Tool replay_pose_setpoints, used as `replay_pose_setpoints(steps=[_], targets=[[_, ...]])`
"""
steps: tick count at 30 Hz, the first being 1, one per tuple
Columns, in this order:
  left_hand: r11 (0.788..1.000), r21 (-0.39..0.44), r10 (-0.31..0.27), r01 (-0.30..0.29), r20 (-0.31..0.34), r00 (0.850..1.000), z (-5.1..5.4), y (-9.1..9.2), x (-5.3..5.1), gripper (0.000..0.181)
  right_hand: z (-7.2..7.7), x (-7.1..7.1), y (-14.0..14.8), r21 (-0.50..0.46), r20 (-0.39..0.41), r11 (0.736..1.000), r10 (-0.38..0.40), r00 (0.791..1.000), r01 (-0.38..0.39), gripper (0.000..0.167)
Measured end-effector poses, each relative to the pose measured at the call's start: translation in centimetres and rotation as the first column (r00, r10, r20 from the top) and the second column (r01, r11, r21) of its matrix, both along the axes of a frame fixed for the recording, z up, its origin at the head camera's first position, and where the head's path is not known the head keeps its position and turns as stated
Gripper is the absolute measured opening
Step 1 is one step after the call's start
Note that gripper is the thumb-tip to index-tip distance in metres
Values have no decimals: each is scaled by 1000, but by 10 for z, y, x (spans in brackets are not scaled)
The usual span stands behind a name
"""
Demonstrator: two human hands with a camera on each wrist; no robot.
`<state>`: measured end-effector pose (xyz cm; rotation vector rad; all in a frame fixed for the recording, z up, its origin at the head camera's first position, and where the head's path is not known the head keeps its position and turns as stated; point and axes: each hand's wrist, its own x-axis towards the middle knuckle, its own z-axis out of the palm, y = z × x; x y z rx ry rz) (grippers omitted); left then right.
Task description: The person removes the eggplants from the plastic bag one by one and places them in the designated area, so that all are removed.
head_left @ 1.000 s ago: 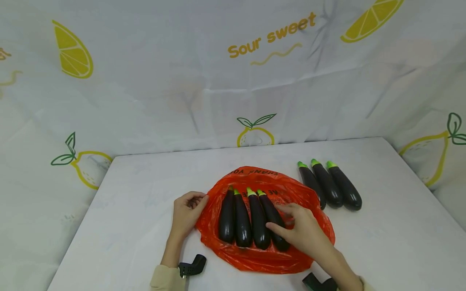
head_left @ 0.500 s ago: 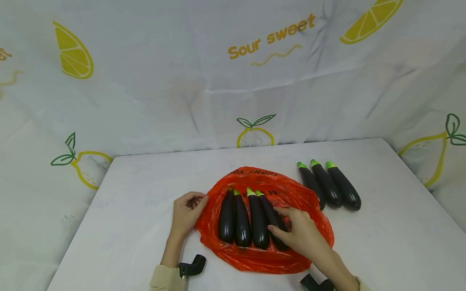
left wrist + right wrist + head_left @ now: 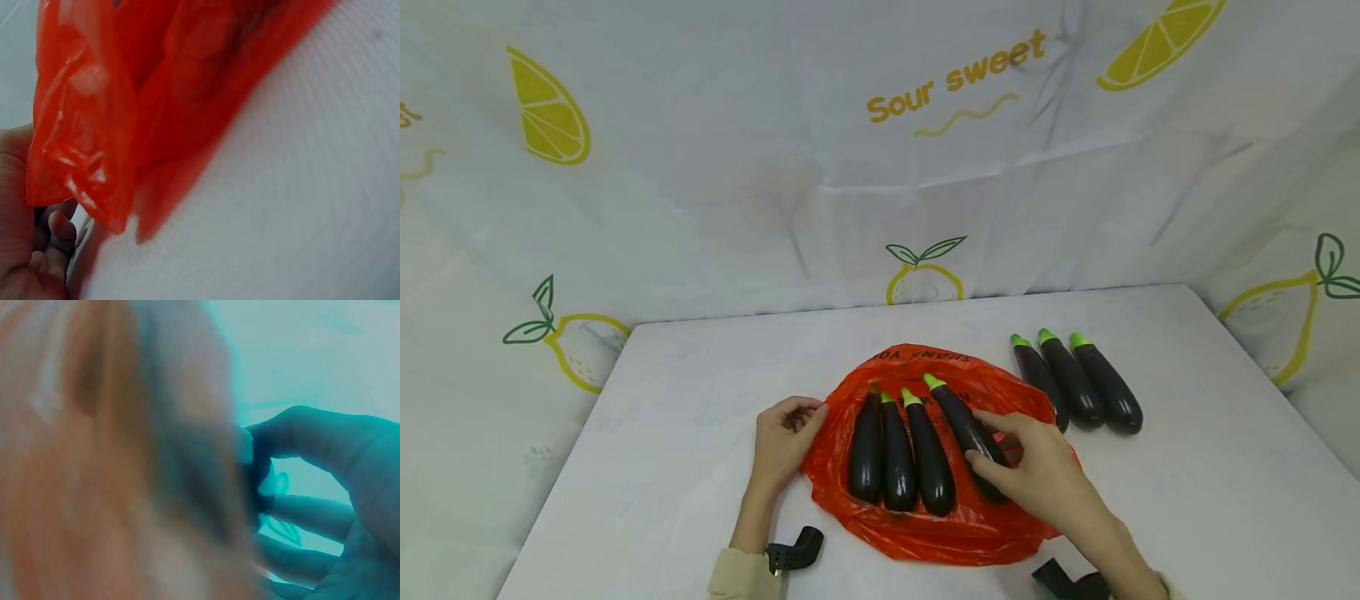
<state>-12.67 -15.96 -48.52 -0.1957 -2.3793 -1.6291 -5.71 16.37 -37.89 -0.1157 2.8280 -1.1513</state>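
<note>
A red plastic bag (image 3: 940,542) lies spread open on the white table, with black lettering inside. My left hand (image 3: 781,442) pinches its left edge between thumb and fingers; the left wrist view shows the bag's film (image 3: 81,119) hanging over that hand (image 3: 19,237). On the bag, my right hand (image 3: 1037,467) grips a dark eggplant (image 3: 964,427) by its body, thumb on the near side. This eggplant is tilted, its green cap pointing away to the left. Left of it, three more eggplants (image 3: 898,454) lie side by side. The right wrist view is blurred and tinted.
Three more eggplants (image 3: 1078,383) lie behind the bag on the right, the leftmost one partly hidden by the bag's rim. A white cloth (image 3: 737,208) printed with lemons hangs behind the table (image 3: 647,467). Black wrist devices (image 3: 796,550) are on both arms.
My right hand has taken hold of the rightmost eggplant on the bag and shifted it right and away, widening the gap beside the other three. The left hand has stayed at the bag's edge.
</note>
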Motion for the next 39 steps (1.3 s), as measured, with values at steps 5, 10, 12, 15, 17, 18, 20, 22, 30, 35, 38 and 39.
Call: replay_pose_setpoints(steps=[5,10,12,15,17,18,20,22,30,35,38,39], targets=[[1000,3,-3,3,-11,1000,-1,0,0,5,10,1,11,-13,-100,1000,-22,995,21,51],[1000,9,-6,6,-8,1000,-1,-1,0,5,16,-1,25,-18,-209,998,-61,976,58,51],[1000,13,-8,8,-4,1000,-1,-1,0,6,17,-2,32,-15,-251,997,-81,965,79,51],[1000,21,-11,11,0,1000,-1,-1,0,8,17,-5,44,-25,-309,993,-114,944,112,51],[1000,23,-12,12,1,1000,-1,-1,0,8,16,-7,52,-36,-335,990,-141,932,137,50],[1000,24,-12,12,3,1000,0,-1,0,9,15,-8,56,-38,-348,988,-154,925,151,50],[1000,24,-12,12,5,1000,0,-1,0,8,14,-10,64,-44,-363,984,-178,915,174,49],[1000,24,-12,12,7,1000,0,-1,0,7,14,-12,72,-43,-371,979,-202,906,201,48],[999,34,-13,13,3,1000,1,-1,0,11,8,-16,95,-59,-396,958,-280,874,280,47],[1000,25,-10,10,1,1000,0,-1,0,10,4,-19,105,-80,-410,951,-304,860,298,47],[1000,21,-11,11,-2,1000,-1,-1,0,8,2,-21,112,-72,-419,941,-330,846,331,46],[1000,22,-12,12,-4,1000,-1,-1,0,8,2,-21,114,-70,-420,936,-340,841,344,46]])
